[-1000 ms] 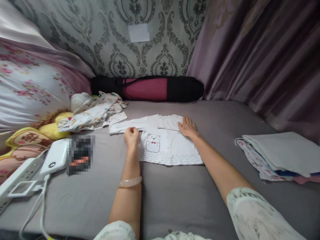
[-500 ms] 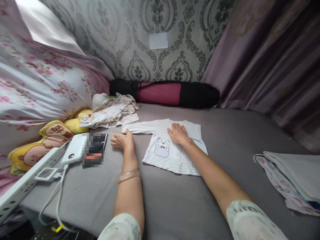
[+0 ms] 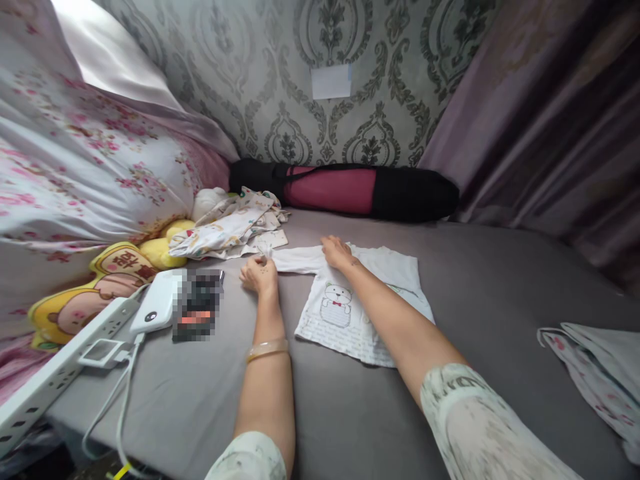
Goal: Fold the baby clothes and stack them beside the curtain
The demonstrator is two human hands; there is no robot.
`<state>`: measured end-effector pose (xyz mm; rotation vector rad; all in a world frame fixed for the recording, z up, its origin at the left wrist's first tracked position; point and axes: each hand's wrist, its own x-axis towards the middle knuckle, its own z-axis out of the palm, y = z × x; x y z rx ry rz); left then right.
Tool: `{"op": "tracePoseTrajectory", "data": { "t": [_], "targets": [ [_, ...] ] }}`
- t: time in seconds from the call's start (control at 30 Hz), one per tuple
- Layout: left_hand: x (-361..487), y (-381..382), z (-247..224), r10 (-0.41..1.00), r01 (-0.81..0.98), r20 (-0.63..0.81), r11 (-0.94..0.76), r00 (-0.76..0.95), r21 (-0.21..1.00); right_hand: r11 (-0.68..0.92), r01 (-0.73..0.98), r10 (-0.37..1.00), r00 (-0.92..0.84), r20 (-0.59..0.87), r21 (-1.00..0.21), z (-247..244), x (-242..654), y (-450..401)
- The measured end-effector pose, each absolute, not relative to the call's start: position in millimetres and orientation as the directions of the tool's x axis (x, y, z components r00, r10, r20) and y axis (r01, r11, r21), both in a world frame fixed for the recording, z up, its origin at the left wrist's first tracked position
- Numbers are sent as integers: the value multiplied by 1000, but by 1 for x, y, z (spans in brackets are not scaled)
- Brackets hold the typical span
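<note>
Here, shirt (image 3: pixel 345 333): on the bed (image 3: pixel 340 413), one sleeve (image 3: pixel 297 259) outstretched.
Left hand (image 3: pixel 259 272): fingers pinching the sleeve's end.
Right hand (image 3: pixel 339 255): at the sleeve's top; can't tell its grip.
Sleeve step: seemingly straightening; next move calls for even, two-handed tension.

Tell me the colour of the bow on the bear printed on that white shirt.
Red; the bow on the shirt shows best in the head view.

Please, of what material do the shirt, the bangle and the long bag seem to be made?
Shirt: soft, matt fabric, probably cotton; it looks thin and limp, with a printed bear.
Bangle: smooth, pale, milky, with a slight sheen; maybe stone such as jade, but plastic could look similar.
Bag: dull black and dark red cloth, perhaps nylon; it bulges softly and shows little shine.
</note>
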<state>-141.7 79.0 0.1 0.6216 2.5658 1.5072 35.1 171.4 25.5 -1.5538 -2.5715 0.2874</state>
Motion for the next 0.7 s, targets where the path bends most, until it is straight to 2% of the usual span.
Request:
{"op": "tracePoseTrajectory", "data": {
  "t": [0.07, 0.17, 0.27, 0.33, 0.43, 0.57, 0.7],
  "targets": [
    [-149, 86, 3, 452, 235, 87, 281, -888, 931, 413, 881, 905, -425, 1, -231, 23, 31, 175],
    [-155, 96, 6, 499, -112, -102, 9, -861, 994, 337, 905, 939, -345, 18, -259, 16, 27, 178],
    [-158, 101, 8, 596, -498, -304, -189, -743, 847, 276, 919, 961, -267, 71, -282, 7, 23, 177],
    [-158, 101, 8, 665, -621, -343, -234, -664, 748, 251, 923, 968, -229, 107, -293, 2, 21, 176],
    [-158, 98, 8, 713, -691, -361, -236, -601, 683, 226, 922, 972, -195, 129, -316, 1, 20, 174],
    [-156, 97, 10, 706, -722, -404, -220, -582, 656, 232, 915, 972, -205, 116, -330, 11, 25, 164],
    [-154, 97, 13, 729, -734, -396, -214, -559, 644, 385, 883, 923, -366, 120, -269, 17, 27, 144]
  ]
}}
